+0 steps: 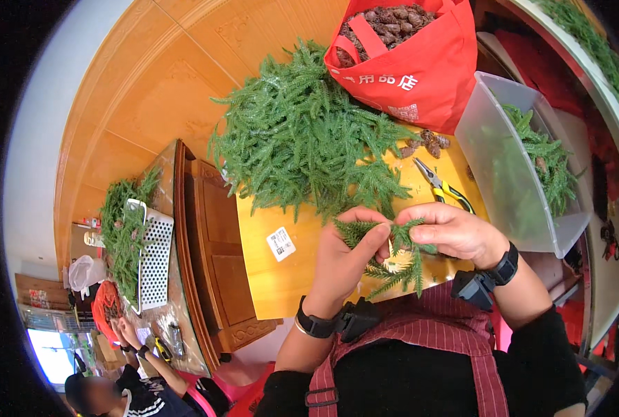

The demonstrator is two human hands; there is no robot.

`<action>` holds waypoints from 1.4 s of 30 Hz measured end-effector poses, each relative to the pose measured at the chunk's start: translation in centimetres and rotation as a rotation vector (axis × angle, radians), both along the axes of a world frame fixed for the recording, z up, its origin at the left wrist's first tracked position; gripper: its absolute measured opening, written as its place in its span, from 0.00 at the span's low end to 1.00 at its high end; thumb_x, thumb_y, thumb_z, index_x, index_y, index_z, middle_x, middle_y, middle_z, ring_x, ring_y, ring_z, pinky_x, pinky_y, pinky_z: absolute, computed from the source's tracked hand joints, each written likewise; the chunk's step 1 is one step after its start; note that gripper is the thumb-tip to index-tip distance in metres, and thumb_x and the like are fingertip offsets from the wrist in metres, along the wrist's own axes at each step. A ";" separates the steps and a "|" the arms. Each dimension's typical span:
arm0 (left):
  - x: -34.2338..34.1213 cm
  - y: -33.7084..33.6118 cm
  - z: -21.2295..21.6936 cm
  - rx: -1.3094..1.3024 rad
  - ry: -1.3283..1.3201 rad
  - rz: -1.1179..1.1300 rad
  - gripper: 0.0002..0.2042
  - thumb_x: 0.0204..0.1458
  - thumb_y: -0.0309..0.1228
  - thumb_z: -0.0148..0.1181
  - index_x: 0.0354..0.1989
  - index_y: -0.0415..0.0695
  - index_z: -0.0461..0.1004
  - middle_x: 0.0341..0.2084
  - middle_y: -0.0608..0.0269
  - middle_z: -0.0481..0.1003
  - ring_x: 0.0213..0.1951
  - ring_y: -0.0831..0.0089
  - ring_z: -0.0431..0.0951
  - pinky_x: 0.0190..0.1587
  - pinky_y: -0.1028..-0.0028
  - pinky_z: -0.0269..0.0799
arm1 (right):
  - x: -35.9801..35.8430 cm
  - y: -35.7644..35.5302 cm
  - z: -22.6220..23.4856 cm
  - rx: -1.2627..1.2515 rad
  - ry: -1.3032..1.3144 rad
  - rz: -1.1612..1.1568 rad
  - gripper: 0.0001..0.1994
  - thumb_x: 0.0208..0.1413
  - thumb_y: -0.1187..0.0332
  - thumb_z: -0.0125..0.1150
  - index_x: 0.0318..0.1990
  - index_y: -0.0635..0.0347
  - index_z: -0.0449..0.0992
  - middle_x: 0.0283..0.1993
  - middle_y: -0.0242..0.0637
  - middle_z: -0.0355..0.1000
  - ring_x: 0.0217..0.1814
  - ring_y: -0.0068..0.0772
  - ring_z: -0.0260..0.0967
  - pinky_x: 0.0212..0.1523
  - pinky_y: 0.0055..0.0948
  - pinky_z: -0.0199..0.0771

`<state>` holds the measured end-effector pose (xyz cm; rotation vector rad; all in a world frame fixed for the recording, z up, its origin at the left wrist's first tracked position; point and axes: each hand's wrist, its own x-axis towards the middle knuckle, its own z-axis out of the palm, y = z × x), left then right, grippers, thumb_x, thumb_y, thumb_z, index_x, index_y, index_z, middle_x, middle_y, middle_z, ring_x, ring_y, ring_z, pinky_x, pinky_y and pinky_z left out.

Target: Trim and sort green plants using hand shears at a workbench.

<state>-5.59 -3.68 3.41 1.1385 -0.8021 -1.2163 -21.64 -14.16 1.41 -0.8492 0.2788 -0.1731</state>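
Note:
Between my two hands, close to the near edge of the yellow table (267, 281), is an artificial pine sprig (405, 270) with green needled tips spreading downward. My left hand (347, 254) pinches it with thumb and forefinger. From the other side my right hand (455, 233) grips its upper part, fingertips close to the left thumb. Whatever finer piece lies between the fingertips is hidden. Just beyond my hands is a big heap of green pine sprigs (295, 132). Pliers with yellow and black handles (440, 186) lie beyond my right hand, near a few loose pinecones (431, 142).
A red bag (434, 83) full of pinecones (393, 28) stands at the back right. Right of the table is a clear plastic bin (493, 174) with greenery. A white label (280, 244) lies left. Farther left, a co-worker (142, 382) sits by a white perforated basket (155, 260).

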 end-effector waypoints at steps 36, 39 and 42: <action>-0.5 0.2 -0.1 0.049 0.033 0.140 0.03 0.51 0.25 0.54 0.30 0.39 0.68 0.17 0.65 0.70 0.19 0.79 0.68 0.21 0.81 0.62 | -0.4 1.6 2.1 -0.486 0.159 -0.228 0.10 0.54 0.68 0.54 0.40 0.63 0.67 0.34 0.28 0.67 0.38 0.16 0.62 0.41 0.19 0.63; -0.7 0.2 0.0 0.051 0.004 0.135 0.03 0.51 0.25 0.54 0.30 0.39 0.68 0.17 0.64 0.70 0.19 0.79 0.69 0.22 0.80 0.63 | -0.1 2.0 2.0 -0.706 0.170 -0.325 0.09 0.52 0.68 0.56 0.37 0.64 0.68 0.32 0.29 0.66 0.37 0.18 0.62 0.40 0.21 0.62; -0.5 0.3 -0.3 0.043 -0.031 0.124 0.04 0.52 0.26 0.53 0.31 0.39 0.68 0.17 0.63 0.70 0.20 0.78 0.69 0.24 0.80 0.64 | 0.0 2.0 1.8 -0.922 0.178 -0.399 0.09 0.50 0.68 0.57 0.34 0.65 0.68 0.31 0.32 0.67 0.36 0.21 0.63 0.39 0.23 0.63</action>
